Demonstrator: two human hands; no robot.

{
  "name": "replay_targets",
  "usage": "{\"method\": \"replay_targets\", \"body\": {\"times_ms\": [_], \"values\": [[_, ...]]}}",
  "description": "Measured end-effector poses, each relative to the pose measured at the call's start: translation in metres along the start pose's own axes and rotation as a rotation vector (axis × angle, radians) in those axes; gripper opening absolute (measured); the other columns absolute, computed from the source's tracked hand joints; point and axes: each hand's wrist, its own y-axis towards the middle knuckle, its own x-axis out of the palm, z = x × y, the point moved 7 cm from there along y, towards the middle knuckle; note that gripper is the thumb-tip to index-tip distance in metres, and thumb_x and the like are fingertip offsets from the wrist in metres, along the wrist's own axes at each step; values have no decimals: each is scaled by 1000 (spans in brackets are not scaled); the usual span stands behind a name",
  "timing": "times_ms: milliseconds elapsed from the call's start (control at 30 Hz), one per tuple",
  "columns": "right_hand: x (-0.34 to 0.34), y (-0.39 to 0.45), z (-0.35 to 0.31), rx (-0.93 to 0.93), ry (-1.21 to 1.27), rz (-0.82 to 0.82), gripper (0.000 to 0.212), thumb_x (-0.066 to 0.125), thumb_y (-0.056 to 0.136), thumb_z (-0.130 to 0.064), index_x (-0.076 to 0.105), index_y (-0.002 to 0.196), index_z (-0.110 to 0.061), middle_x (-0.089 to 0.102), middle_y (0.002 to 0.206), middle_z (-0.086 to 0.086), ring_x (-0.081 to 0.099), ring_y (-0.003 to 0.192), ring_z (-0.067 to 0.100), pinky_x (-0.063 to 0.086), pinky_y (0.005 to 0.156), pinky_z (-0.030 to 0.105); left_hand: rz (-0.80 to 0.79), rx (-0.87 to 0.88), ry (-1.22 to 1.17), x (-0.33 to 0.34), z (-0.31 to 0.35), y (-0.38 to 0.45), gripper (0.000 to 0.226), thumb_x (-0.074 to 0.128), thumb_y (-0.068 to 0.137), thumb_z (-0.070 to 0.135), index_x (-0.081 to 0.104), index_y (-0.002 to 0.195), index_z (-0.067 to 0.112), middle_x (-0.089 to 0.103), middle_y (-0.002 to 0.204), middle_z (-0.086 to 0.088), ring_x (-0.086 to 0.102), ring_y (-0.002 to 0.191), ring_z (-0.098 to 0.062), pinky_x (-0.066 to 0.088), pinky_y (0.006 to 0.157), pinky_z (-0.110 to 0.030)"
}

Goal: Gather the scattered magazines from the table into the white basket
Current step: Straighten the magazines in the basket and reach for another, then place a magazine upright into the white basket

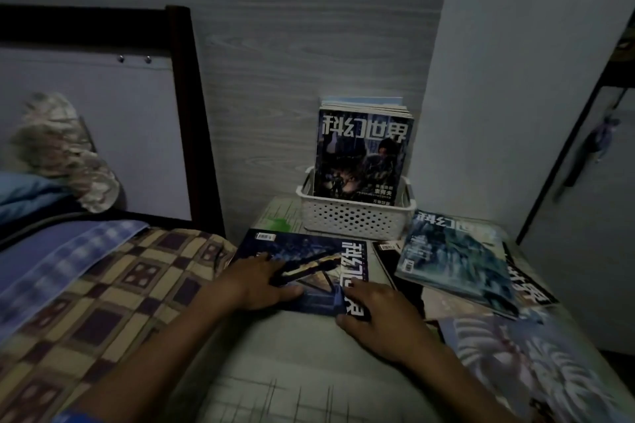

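A white basket [354, 220] with perforated walls stands at the back of the small table [309, 354], pushed close to the wood-grain wall panel [309, 45], and several magazines already stand upright inside it, the front one [360, 154] showing its dark cover toward the camera; standing them on end likely lets more fit than laying them flat. In front of the basket a dark blue magazine [309, 251] lies flat on the table, and both hands are on it. The left hand [261, 280] presses on its near left part with fingers spread and thumb along the near edge, while the right hand [374, 314] rests at its near right corner, fingers curled over the edge as if to lift it; neither hand is closed around the magazine yet, so this looks like the start of a pickup. To the right, well clear of the hands, more magazines lie overlapping in a loose heap, a teal-covered one [457, 257] on top and a pale patterned one [536, 361] nearer the camera. A checked blanket [103, 302] on the bed borders the table on the left.
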Motion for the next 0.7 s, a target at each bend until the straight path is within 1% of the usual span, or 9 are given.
{"method": "replay_targets", "body": {"times_ms": [100, 200, 300, 333, 400, 433, 533, 633, 700], "values": [[-1, -19, -10, -14, -28, 30, 47, 48, 85, -63, 63, 117, -32, 65, 118, -6, 59, 106, 18, 50, 78, 29, -18, 72, 166, -18, 13, -18, 75, 35, 78, 83, 56, 131, 34, 55, 138, -7, 54, 119, -28, 44, 88, -34], [-3, -40, -14, -9, 10, -37, 55, 46, 82, -71, 65, 118, -35, 63, 129, -12, 59, 113, 14, 50, 85, 25, 41, 129, 162, -34, 21, -30, 53, 57, 77, 66, 69, 113, 28, 68, 116, -3, 62, 96, -21, 47, 73, -29], [-7, -57, -10, 27, 61, -119, 66, 52, 78, -75, 63, 128, -34, 54, 143, -15, 55, 123, 11, 48, 97, 28, 98, 130, 37, -32, 20, -30, 56, 65, 77, 60, 62, 124, 29, 62, 131, -3, 60, 107, -21, 48, 83, -29], [-7, -62, -8, 34, 69, -144, 63, 54, 80, -71, 62, 129, -33, 52, 146, -15, 53, 126, 11, 46, 100, 28, 71, 137, 2, -24, 17, -28, 71, 66, 76, 62, 51, 136, 28, 50, 145, -3, 52, 124, -23, 44, 98, -32], [-5, -69, -7, 25, 74, -174, 50, 53, 90, -57, 58, 134, -35, 46, 150, -17, 46, 133, 10, 40, 105, 25, -49, 135, -90, -6, 10, -25, 100, 67, 72, 69, 23, 153, 30, 16, 163, 1, 22, 147, -23, 21, 117, -34], [-3, -71, -7, 21, 77, -180, 46, 50, 94, -50, 55, 137, -36, 43, 152, -18, 43, 137, 9, 37, 108, 24, -94, 129, -133, -1, 5, -23, 110, 69, 67, 71, 16, 154, 31, 9, 164, 2, 15, 149, -22, 15, 118, -33], [4, -79, -3, 42, 109, -138, 44, 44, 100, -43, 47, 143, -39, 35, 156, -21, 32, 144, 7, 27, 114, 21, -87, 128, -71, -8, 3, -9, 126, 74, 52, 76, 15, 154, 30, 18, 160, -1, 23, 144, -24, 20, 115, -31], [7, -84, -4, 66, 132, -72, 42, 43, 101, -40, 47, 143, -39, 34, 156, -21, 29, 144, 6, 21, 113, 16, -125, 80, -20, -7, 0, -6, 136, 73, 46, 81, 7, 155, 31, 4, 164, 0, 10, 149, -28, 13, 120, -40], [6, -85, -5, 75, 148, -62, 41, 45, 100, -39, 50, 141, -38, 35, 155, -21, 31, 143, 6, 23, 112, 17, -118, 59, -34, -5, -4, -5, 142, 70, 38, 86, 9, 155, 32, 6, 164, 1, 8, 149, -29, 14, 120, -45]]}}
